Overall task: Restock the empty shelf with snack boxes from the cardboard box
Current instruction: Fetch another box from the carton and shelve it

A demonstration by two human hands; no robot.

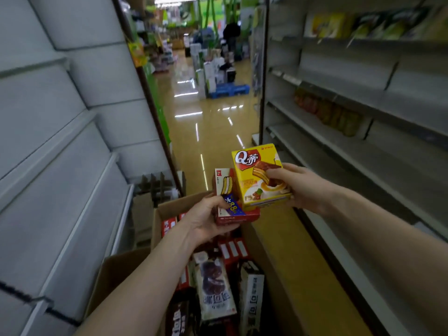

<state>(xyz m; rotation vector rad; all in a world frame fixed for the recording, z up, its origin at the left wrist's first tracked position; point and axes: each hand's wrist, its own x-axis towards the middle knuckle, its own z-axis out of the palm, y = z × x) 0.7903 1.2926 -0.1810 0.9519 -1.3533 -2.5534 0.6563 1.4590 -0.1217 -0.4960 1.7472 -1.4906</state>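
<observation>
My left hand (pixel 206 220) grips a red snack box (pixel 224 190) with a yellow cake picture and a blue price tag. My right hand (pixel 301 186) holds a yellow snack box (pixel 252 175) just in front of and partly over the red one. Both boxes hover above the open cardboard box (pixel 167 208), which stands on the floor below me and holds several more snack boxes (pixel 214 287) in red, white and dark packs. Empty grey shelves (pixel 80 180) rise on my left; mostly bare shelves (pixel 363 163) run along my right.
A few packets (pixel 329 112) sit on a right-hand shelf, and more goods (pixel 363 24) line the top shelf. Cardboard dividers (pixel 155 187) stand beyond the box by the left shelf. The glossy aisle floor (pixel 206 132) runs ahead to a blue pallet (pixel 229 90) with stacked goods.
</observation>
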